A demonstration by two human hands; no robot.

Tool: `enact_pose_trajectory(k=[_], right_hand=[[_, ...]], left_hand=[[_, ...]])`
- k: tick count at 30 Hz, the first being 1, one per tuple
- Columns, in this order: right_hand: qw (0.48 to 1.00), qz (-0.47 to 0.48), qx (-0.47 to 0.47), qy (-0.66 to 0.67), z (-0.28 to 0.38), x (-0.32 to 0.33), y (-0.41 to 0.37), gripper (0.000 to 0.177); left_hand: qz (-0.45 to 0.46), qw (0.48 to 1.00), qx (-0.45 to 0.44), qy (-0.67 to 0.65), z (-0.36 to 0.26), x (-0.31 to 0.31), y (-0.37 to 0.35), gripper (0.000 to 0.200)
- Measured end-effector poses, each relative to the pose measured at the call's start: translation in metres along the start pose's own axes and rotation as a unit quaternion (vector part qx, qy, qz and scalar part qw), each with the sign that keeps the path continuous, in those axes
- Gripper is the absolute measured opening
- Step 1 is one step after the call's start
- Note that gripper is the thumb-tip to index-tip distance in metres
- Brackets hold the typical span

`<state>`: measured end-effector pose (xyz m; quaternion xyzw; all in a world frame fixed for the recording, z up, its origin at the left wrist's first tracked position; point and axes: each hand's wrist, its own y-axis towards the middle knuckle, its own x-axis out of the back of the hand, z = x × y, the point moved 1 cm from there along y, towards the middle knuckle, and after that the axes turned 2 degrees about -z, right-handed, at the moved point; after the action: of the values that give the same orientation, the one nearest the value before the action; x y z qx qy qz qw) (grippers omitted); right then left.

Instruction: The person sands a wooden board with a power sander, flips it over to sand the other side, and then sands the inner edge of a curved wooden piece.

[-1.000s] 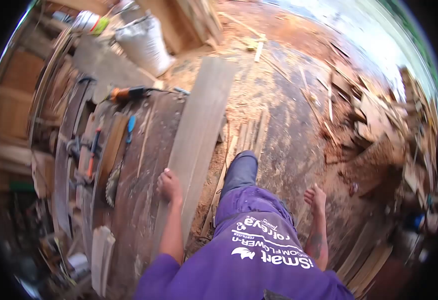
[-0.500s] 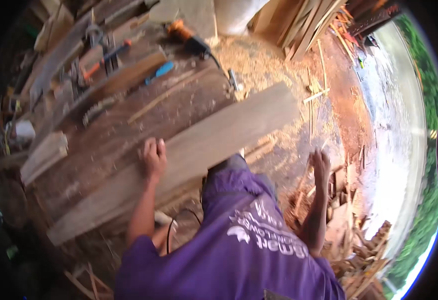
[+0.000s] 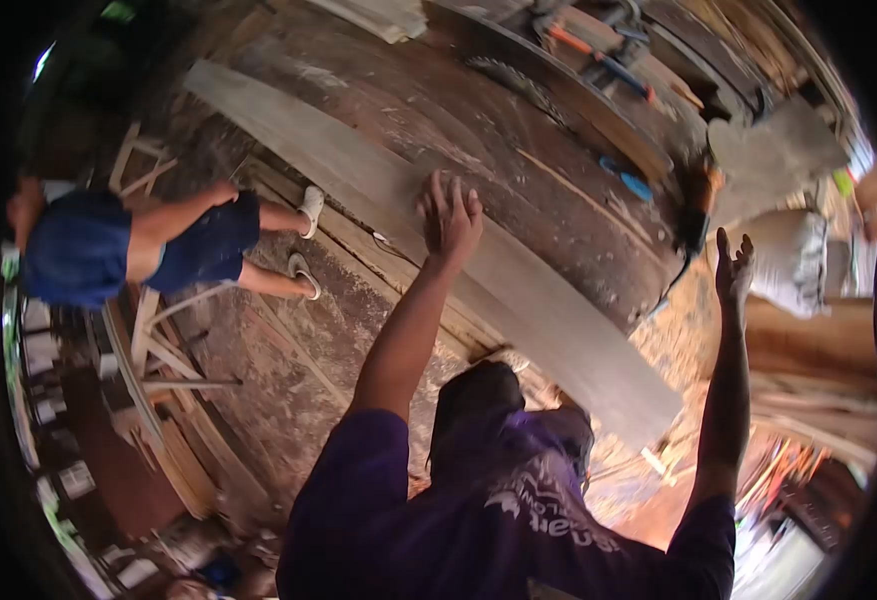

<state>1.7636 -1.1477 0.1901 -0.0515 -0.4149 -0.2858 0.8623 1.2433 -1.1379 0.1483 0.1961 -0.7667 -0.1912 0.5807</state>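
Note:
A long, pale wooden plank point(image 3: 568, 320) lies slantwise across a dark workbench, its near right end jutting past the bench. Over the plank's far edge is my left hand point(image 3: 450, 215), fingers spread and bent, with nothing in its grasp. Off to the right, my right hand point(image 3: 734, 268) is raised with its fingers apart, holding nothing. It appears close to an orange and black power tool point(image 3: 698, 205) and its cord on the bench corner.
A blue-handled tool point(image 3: 626, 178), a thin wood strip point(image 3: 586, 200) and clamps point(image 3: 608, 60) lie on the workbench point(image 3: 378, 100). Another person point(image 3: 188, 230) in dark blue stands at left near wooden frames. A whitish sack point(image 3: 783, 262) stands at right, by sawdust-covered ground.
My view has swung to the left, bringing the other person fully into sight. My right hand has gone from curled fingers to spread ones and is raised. The left hand's fingers have spread over the plank.

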Motion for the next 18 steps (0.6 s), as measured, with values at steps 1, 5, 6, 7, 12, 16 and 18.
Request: enact_pose_trajectory(k=[1,5,6,7,12,16,18], right_hand=[[0.999,-0.019,0.036,0.006,-0.026,-0.031,0.035,0.095],[0.995,0.086,-0.040,-0.033,-0.060,-0.108,0.125,0.096],[0.994,0.107,-0.001,-0.015,-0.044,-0.110,0.124,0.082],[0.992,0.121,0.028,0.004,-0.037,-0.113,0.122,0.069],[0.931,0.312,-0.060,0.178,-0.010,-0.087,0.124,0.030],[0.917,0.367,-0.033,0.152,-0.028,-0.059,0.121,0.028],[0.898,0.411,0.064,0.143,-0.109,-0.071,0.136,0.035]], left_hand=[[-0.015,1.000,0.013,0.014,-0.007,0.002,-0.004,0.044],[0.067,0.951,0.303,-0.010,-0.055,0.015,-0.058,0.070],[0.068,0.950,0.303,-0.005,-0.073,0.018,-0.081,0.072],[0.086,0.941,0.325,-0.038,-0.096,0.023,-0.100,0.073],[0.083,0.929,0.355,-0.057,-0.168,0.036,-0.150,0.079],[0.072,0.932,0.350,-0.058,-0.172,0.032,-0.150,0.082],[0.072,0.938,0.336,-0.041,-0.171,0.033,-0.150,0.081]])
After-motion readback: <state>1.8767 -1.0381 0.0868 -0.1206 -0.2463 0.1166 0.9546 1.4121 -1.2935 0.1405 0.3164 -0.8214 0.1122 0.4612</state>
